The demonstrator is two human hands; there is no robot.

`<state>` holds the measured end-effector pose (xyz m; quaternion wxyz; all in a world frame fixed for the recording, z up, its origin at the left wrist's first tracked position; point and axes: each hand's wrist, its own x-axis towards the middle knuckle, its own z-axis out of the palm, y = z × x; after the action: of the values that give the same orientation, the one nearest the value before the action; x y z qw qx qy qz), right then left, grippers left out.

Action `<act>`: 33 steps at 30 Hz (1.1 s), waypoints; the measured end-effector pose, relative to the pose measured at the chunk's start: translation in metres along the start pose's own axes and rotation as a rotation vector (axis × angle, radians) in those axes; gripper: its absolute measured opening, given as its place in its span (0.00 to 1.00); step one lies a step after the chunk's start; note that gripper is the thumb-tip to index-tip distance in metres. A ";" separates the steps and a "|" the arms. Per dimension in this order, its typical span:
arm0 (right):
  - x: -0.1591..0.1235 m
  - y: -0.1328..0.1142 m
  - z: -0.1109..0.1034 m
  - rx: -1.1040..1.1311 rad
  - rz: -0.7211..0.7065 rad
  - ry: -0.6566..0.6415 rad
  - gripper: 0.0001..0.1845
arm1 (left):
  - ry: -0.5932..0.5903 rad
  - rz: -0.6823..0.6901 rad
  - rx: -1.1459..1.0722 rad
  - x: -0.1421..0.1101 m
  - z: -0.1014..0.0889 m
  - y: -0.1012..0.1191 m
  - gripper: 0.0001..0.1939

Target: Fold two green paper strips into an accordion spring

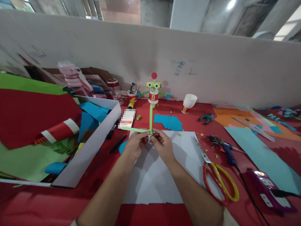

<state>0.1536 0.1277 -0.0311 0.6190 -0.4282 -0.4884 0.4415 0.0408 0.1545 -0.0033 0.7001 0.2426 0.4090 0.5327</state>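
Both hands meet over a white sheet (162, 179), closed on the joined end of light green paper strips (150, 117). One strip stands away from me and the other points left, forming a corner at the fingertips. My left hand (136, 145) pinches the corner from the left, and my right hand (164, 147) pinches it from the right. A small folded green paper spring (139, 117) lies beyond my left hand. Further back stands a paper-cup figure (153, 95) with round eyes, a red disc on top and springy green arms. Blue paper pieces (168, 121) lie just past the sheet.
Right of the sheet lie large scissors (211, 171), a glue gun (228, 153) with its cord, and a purple power strip (270, 190). Stacked paper cups (189, 103) and pliers (206, 118) sit further back. A white box (91, 152) of coloured paper stands at left.
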 end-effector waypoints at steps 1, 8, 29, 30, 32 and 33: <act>0.000 0.000 0.001 -0.008 -0.007 -0.003 0.15 | -0.002 0.007 0.003 0.000 0.000 0.000 0.12; 0.000 -0.002 0.000 -0.040 0.018 0.069 0.07 | -0.094 0.037 0.058 -0.002 0.000 -0.005 0.11; -0.001 -0.002 -0.001 0.072 0.024 0.084 0.07 | -0.049 0.294 -0.020 -0.012 0.013 -0.028 0.12; 0.000 -0.002 -0.001 0.087 0.032 0.074 0.07 | -0.038 0.298 -0.024 -0.011 0.012 -0.028 0.13; 0.001 -0.003 -0.001 0.112 0.061 0.053 0.07 | -0.008 0.308 -0.007 -0.008 0.011 -0.027 0.14; 0.001 -0.003 -0.001 0.127 0.078 0.048 0.07 | 0.007 0.310 0.009 -0.007 0.010 -0.026 0.14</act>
<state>0.1550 0.1282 -0.0278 0.6386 -0.4172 -0.4273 0.4853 0.0628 0.1405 -0.0156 0.6070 0.3040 0.3714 0.6334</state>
